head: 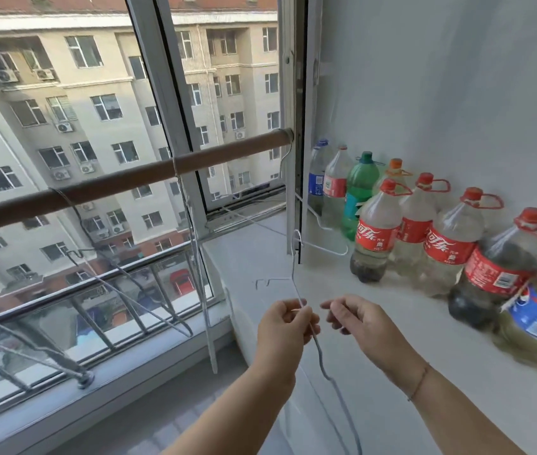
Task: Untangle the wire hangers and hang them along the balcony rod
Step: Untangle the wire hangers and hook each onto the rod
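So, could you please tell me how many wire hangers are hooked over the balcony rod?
3. The left hanger hooks on left of centre, the middle hanger mid-rod, the end hanger at the right tip of the balcony rod. Others may hang beyond the picture's left edge.

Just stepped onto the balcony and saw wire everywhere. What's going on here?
A person is sorting wire hangers by the window. The left hand pinches a pale hanger whose top is caught on another white hanger dangling beside the window frame. The right hand hovers next to it, fingers loosely curled, gripping nothing visible. Other hangers already hang on the brown rod. Bottles line the ledge on the right.
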`<state>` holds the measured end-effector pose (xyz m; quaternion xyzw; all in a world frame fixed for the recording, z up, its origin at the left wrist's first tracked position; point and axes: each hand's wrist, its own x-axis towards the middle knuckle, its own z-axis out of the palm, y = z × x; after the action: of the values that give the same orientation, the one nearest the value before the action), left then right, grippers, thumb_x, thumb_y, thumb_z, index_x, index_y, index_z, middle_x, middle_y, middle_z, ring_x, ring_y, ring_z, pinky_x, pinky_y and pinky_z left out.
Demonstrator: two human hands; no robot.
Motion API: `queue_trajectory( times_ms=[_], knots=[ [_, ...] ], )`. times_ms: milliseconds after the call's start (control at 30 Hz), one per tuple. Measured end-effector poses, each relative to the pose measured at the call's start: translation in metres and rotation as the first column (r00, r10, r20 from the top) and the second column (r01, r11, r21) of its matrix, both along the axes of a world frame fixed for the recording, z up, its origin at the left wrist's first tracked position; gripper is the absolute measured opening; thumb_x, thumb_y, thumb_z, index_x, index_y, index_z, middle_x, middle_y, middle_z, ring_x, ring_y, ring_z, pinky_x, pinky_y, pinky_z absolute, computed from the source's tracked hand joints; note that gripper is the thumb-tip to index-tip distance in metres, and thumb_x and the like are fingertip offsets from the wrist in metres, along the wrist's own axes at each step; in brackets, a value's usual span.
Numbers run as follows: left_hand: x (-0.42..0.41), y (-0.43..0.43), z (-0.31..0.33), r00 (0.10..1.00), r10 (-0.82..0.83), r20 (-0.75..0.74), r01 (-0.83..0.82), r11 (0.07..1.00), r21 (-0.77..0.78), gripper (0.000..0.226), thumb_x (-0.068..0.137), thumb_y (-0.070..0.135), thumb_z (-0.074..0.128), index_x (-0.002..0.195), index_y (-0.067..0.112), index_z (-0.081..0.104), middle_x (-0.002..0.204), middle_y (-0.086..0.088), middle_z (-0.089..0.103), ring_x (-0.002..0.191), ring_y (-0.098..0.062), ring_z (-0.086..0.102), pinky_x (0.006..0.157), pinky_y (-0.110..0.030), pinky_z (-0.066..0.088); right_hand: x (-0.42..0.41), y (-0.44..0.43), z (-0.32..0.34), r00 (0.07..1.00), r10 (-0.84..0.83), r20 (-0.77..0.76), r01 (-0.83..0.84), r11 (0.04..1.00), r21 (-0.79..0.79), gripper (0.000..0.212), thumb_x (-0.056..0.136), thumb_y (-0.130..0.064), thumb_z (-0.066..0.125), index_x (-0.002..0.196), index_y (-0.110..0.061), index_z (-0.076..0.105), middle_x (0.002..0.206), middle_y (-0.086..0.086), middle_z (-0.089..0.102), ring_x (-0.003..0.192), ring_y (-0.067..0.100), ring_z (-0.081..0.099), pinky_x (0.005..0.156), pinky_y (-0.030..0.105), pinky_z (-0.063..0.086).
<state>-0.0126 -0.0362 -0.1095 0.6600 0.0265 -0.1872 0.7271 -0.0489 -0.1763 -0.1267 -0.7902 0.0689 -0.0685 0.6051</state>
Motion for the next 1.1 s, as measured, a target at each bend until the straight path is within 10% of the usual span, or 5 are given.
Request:
queue_trajectory(
  times_ms=[267, 433, 600, 900, 1100],
  knots=[
    [-0.007, 0.019, -0.026, 0.964, -0.265, -0.027, 0.263, 0.93, 0.258, 0.023, 0.092, 0.004, 0.046, 0.099, 0.01, 0.067, 0.073, -0.003, 0.061, 0.062, -0.012, 0.054, 0.049, -0.009, 0.038, 0.012, -0.018, -0.019, 0.998, -0.048, 0.031, 0.053, 0.981, -0.188, 0.027, 0.089, -0.01, 0.051, 0.105, -0.031, 0.057, 0.1, 0.005, 0.056, 0.091, 0.014, 0.054, 0.081, 0.012, 0.043],
    [0.001, 0.028, -0.036, 0.918, -0.395, 0.044, 0.34, 0.838, 0.427, 0.027, 0.093, 0.008, 0.047, 0.086, 0.025, 0.067, 0.076, 0.003, 0.064, 0.072, -0.011, 0.052, 0.06, -0.014, 0.038, 0.006, -0.032, -0.025, 0.995, -0.076, -0.059, 0.023, 0.785, -0.619, 0.012, 0.086, -0.035, 0.057, 0.089, -0.029, 0.068, 0.102, -0.005, 0.053, 0.101, 0.012, 0.045, 0.096, 0.033, 0.035],
    [0.014, 0.03, -0.04, 0.907, -0.391, 0.155, 0.272, 0.826, 0.494, 0.03, 0.093, 0.008, 0.046, 0.081, 0.029, 0.065, 0.083, 0.004, 0.065, 0.076, -0.013, 0.053, 0.062, -0.017, 0.036, -0.018, -0.051, -0.01, 0.969, 0.042, -0.245, -0.153, 0.878, -0.454, 0.04, 0.08, -0.057, 0.049, 0.081, -0.02, 0.066, 0.082, 0.007, 0.067, 0.08, 0.02, 0.061, 0.08, 0.039, 0.048],
    [0.013, 0.006, -0.029, 0.875, -0.034, 0.483, -0.234, 0.844, 0.483, 0.029, 0.086, 0.029, 0.062, 0.112, 0.02, 0.056, 0.121, 0.003, 0.049, 0.117, -0.014, 0.044, 0.1, -0.027, 0.034, -0.04, -0.048, 0.006, 0.983, -0.022, -0.18, -0.019, 0.975, -0.223, 0.016, 0.088, -0.012, 0.057, 0.085, -0.018, 0.071, 0.062, -0.003, 0.057, 0.052, 0.004, 0.047, 0.05, 0.018, 0.041],
    [-0.001, -0.02, 0.017, 0.992, 0.052, 0.114, -0.069, 0.986, 0.154, 0.032, 0.087, 0.037, 0.061, 0.11, 0.014, 0.061, 0.104, -0.001, 0.065, 0.094, -0.011, 0.059, 0.076, -0.018, 0.045, -0.031, -0.021, 0.025, 0.995, -0.052, -0.086, 0.048, 0.998, -0.048, 0.023, 0.09, -0.006, 0.052, 0.089, -0.02, 0.07, 0.062, -0.004, 0.058, 0.057, 0.008, 0.048, 0.055, 0.022, 0.04]
  ],
)
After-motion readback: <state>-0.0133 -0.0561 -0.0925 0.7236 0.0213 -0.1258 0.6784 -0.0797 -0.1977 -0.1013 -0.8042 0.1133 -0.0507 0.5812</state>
